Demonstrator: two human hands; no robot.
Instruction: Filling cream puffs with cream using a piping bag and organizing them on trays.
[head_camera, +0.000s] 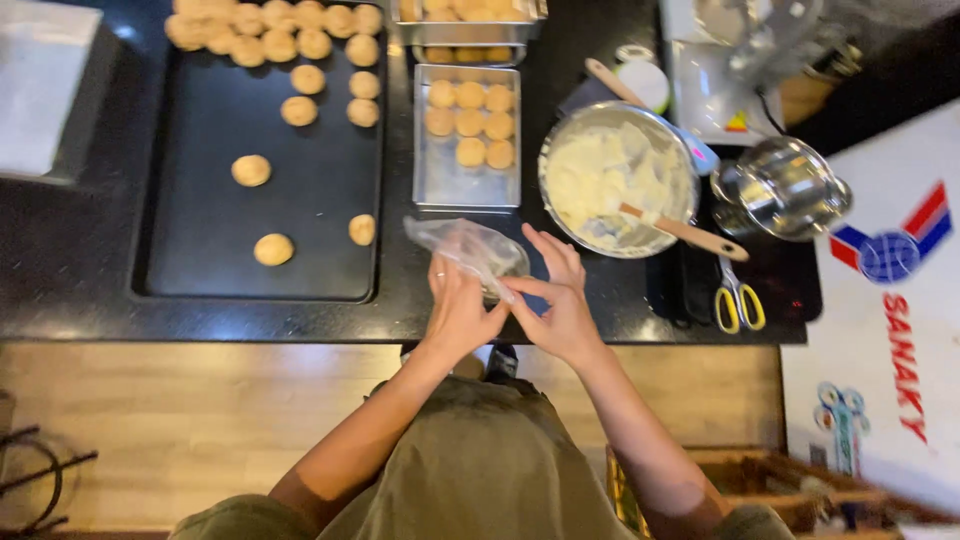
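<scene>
Clear plastic bag (468, 250) at the counter's (80, 290) front edge, just below the metal tin (432, 185) of pastry balls, left hand (455, 310) pinching it, right hand (560, 305) fingers spread touching it, cream bowl (560, 215) right of it, black tray (210, 230) left of it

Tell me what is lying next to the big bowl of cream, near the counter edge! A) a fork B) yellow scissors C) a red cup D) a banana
B: the yellow scissors lie on the black counter just right of the bowl, below the wooden-handled spatula.
</scene>
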